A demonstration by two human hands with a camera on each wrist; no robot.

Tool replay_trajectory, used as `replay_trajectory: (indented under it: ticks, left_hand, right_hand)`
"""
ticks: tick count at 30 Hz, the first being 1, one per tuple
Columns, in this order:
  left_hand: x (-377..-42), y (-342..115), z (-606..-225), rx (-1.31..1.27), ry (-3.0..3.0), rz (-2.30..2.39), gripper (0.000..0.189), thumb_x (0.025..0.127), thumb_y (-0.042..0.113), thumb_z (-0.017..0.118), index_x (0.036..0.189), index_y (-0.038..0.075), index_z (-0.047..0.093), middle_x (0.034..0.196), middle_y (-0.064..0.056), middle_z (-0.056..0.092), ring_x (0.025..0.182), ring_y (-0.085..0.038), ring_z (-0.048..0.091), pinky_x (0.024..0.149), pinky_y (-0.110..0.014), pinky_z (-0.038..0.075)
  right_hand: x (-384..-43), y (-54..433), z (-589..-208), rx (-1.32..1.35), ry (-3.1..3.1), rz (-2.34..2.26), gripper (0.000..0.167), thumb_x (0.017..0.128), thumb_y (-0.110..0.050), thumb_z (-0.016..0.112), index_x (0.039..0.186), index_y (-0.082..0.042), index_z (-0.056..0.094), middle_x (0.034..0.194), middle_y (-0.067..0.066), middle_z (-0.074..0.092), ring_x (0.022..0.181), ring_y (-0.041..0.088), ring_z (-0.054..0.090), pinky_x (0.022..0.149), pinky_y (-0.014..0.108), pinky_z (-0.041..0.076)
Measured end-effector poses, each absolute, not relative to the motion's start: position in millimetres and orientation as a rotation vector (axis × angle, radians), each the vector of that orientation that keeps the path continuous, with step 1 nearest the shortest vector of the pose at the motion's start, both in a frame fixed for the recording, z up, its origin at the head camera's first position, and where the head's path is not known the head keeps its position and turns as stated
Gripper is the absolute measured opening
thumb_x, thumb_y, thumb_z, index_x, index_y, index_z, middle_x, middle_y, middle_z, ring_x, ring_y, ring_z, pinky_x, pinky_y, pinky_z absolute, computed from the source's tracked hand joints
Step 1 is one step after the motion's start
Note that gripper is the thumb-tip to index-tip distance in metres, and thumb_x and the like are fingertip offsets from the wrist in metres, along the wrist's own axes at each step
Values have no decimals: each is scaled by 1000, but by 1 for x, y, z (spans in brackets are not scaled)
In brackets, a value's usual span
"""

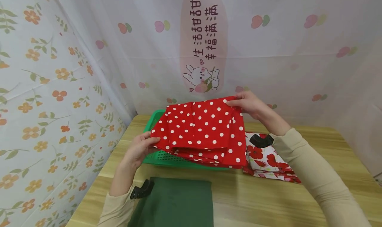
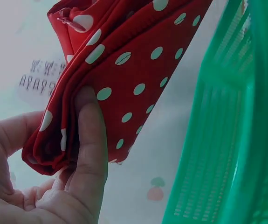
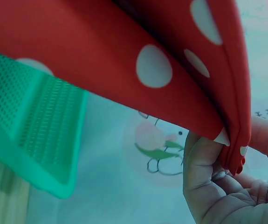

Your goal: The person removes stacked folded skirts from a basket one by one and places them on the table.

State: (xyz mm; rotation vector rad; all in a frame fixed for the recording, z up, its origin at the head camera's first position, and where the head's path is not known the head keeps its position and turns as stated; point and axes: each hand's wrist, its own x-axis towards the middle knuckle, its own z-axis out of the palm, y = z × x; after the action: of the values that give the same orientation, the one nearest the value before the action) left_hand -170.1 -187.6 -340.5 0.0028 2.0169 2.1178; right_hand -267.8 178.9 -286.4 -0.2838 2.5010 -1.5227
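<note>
A folded red cloth with white polka dots (image 1: 206, 124) is held up between both hands, in front of and over a green plastic basket (image 1: 171, 160). My left hand (image 1: 140, 149) pinches its left corner, thumb on one side and fingers on the other; the left wrist view shows several folded layers in that grip. At the upper right corner, my right hand (image 1: 249, 104) pinches the cloth between thumb and fingers. In the right wrist view the cloth's edge (image 3: 154, 67) slants down to those fingertips. Much of the basket is hidden behind the cloth.
Folded white cloth with red flowers (image 1: 262, 157) lies on the wooden table (image 1: 250, 197) under the right forearm. A dark green cloth (image 1: 182, 200) lies flat near the front. Patterned curtains (image 1: 268, 54) hang behind and at the left.
</note>
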Motion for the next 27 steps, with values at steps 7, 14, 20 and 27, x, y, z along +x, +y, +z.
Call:
replay_trajectory:
  ticks: [7, 14, 20, 27]
  left_hand:
    - [-151, -166, -359, 6, 2028, 2080, 37, 90, 9, 55, 120, -12, 45, 99, -5, 66, 83, -13, 66, 78, -28, 53]
    - [-135, -153, -373, 62, 2009, 2008, 41, 89, 12, 58, 122, -10, 44, 107, -11, 66, 88, -16, 66, 80, -30, 52]
    - [-124, -142, -378, 154, 1924, 1978, 42, 88, 12, 60, 120, -10, 44, 105, -11, 68, 88, -18, 67, 83, -34, 52]
    - [-112, -125, -386, 228, 1816, 1939, 37, 88, 11, 60, 115, -9, 46, 101, -11, 69, 85, -18, 68, 82, -33, 52]
  right_hand:
    - [-243, 210, -304, -272, 2419, -1586, 38, 93, -20, 58, 116, 9, 51, 86, -1, 65, 78, 13, 65, 73, 27, 52]
    - [-212, 236, -318, -276, 2385, -1639, 37, 94, -18, 57, 115, 11, 49, 86, -2, 66, 77, 14, 66, 70, 29, 54]
    - [-187, 254, -324, -197, 2356, -1669, 37, 94, -18, 57, 116, 10, 48, 86, -1, 67, 75, 17, 66, 66, 32, 55]
    - [-155, 279, -333, -155, 2378, -1671, 31, 95, -16, 55, 115, 7, 50, 88, -1, 67, 76, 19, 66, 65, 34, 55]
